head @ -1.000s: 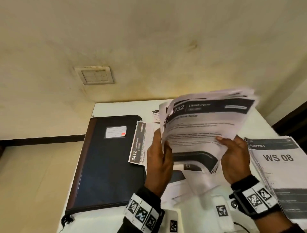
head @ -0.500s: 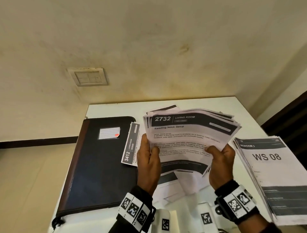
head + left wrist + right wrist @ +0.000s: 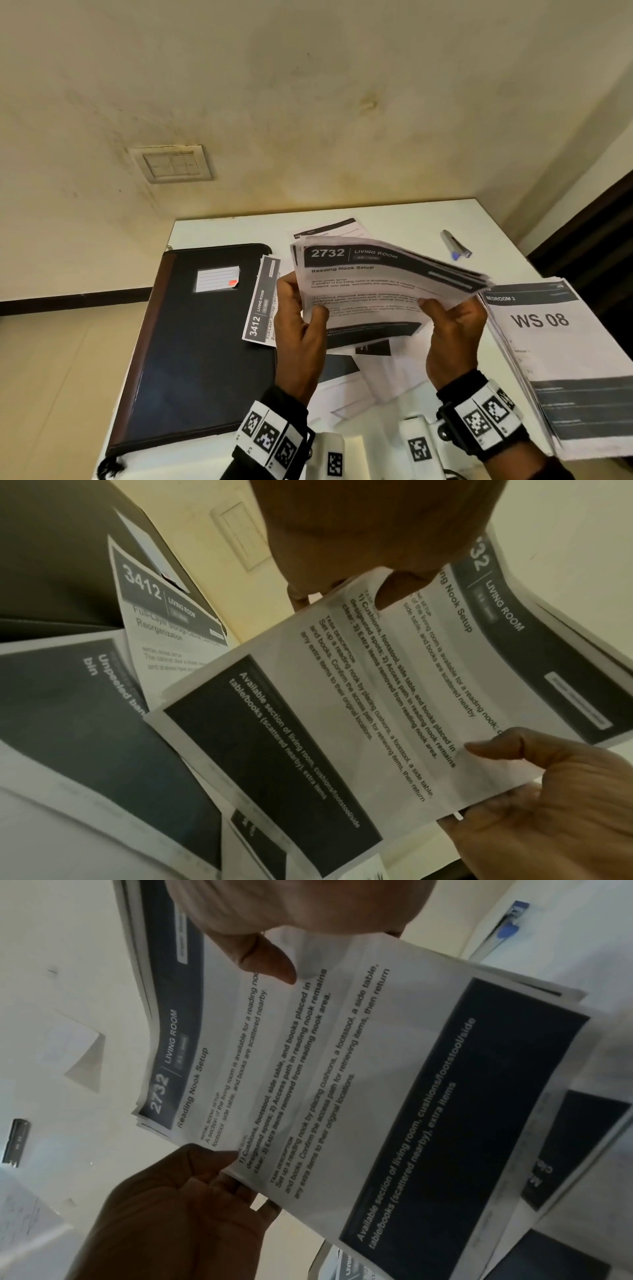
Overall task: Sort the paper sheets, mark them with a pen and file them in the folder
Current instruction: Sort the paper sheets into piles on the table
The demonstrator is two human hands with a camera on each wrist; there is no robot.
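Both hands hold one stack of printed sheets (image 3: pixel 370 291) above the table, top sheet headed "2732 LIVING ROOM". My left hand (image 3: pixel 308 318) pinches its left edge, thumb on top. My right hand (image 3: pixel 442 315) pinches the right edge the same way. In the left wrist view the stack (image 3: pixel 377 696) spans the frame. The right wrist view shows my right thumb (image 3: pixel 267 955) pressing on the top sheet (image 3: pixel 342 1069). A closed dark folder (image 3: pixel 198 359) lies at the left. The pen (image 3: pixel 455 245) lies at the far right of the table.
A sheet numbered 3412 (image 3: pixel 260 305) overlaps the folder's right edge. A second pile topped "WS 08" (image 3: pixel 555 342) sits at the right table edge. Loose sheets (image 3: pixel 363 373) lie under the hands. The table's back edge meets a wall with a switch plate (image 3: pixel 171 164).
The held stack has come down and tilted flatter, its fanned edges squared up. The pen behind it has come into view.
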